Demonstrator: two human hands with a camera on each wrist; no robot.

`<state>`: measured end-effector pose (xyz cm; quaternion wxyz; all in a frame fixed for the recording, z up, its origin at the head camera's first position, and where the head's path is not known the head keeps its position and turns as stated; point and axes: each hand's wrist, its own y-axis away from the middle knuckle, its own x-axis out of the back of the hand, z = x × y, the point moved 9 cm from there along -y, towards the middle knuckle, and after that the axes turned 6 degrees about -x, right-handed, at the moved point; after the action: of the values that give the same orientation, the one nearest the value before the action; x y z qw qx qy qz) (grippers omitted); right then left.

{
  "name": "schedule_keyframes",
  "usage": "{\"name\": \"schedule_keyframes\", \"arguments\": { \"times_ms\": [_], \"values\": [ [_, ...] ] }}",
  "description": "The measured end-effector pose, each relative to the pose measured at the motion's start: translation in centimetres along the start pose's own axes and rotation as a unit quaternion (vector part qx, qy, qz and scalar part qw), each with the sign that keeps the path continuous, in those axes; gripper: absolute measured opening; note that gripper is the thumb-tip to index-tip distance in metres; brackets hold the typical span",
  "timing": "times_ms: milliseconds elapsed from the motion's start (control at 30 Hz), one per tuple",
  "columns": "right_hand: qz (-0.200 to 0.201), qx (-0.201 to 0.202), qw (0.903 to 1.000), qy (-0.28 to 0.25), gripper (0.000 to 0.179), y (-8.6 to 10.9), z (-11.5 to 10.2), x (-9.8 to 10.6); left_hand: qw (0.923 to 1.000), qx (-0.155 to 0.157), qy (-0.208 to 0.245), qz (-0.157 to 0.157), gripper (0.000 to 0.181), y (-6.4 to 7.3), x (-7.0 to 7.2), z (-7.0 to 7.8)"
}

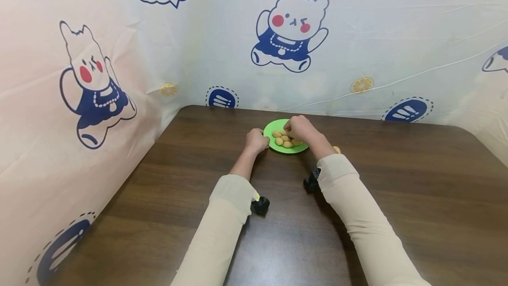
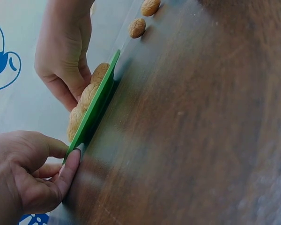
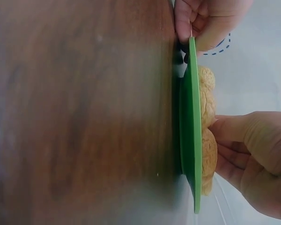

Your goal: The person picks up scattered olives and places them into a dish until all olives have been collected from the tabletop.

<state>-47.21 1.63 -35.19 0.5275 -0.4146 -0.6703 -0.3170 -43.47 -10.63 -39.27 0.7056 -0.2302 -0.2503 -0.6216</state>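
A shallow green plate [image 1: 274, 148] lies on the table and bears several walnuts [image 1: 287, 144] in wrinkled tan shells. My left hand [image 1: 257, 141] pinches the plate's left rim; in the left wrist view the thumb is under the edge and the fingers are above. From the far right, my right hand [image 1: 302, 129] reaches over the plate, its thumb and curled fingers pinching a walnut among the others. That walnut is mostly hidden behind those in front of it in the right wrist view, where the right hand [image 3: 260, 159] is close to the heap.
Beyond the plate, two loose walnuts [image 2: 137, 28] lie on the brown wooden table [image 1: 397, 189]; the right wrist partly hides them in the head view. A printed cloth [image 1: 349, 34] hangs behind and along the table's left side. Black wrist cameras [image 1: 260, 206] hang beneath both forearms.
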Motion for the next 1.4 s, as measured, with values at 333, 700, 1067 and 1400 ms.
{"name": "schedule_keyframes", "arguments": {
  "times_ms": [333, 700, 1067, 1400],
  "values": [
    [-0.033, -0.016, 0.9992, -0.018, 0.032, 1.0, 0.7, 0.7, 1.0000, -0.003, -0.001, 0.004, 0.036, -0.1, 0.0, -0.1],
    [-0.023, -0.001, 0.9993, -0.031, 0.030, 3.1, 1.3, 2.3, 1.0000, -0.006, -0.006, 0.001, 0.035, -0.2, -0.2, -0.1],
    [-0.042, 0.006, 0.9989, -0.022, 0.027, 5.6, 2.1, 3.3, 0.9999, 0.005, 0.013, -0.002, 0.036, -0.1, 0.0, -0.1],
    [-0.085, -0.020, 0.9961, 0.012, 0.027, 7.5, 4.0, 2.8, 0.9999, 0.007, 0.012, -0.010, 0.035, -0.2, -0.2, -0.2]
  ]
}}
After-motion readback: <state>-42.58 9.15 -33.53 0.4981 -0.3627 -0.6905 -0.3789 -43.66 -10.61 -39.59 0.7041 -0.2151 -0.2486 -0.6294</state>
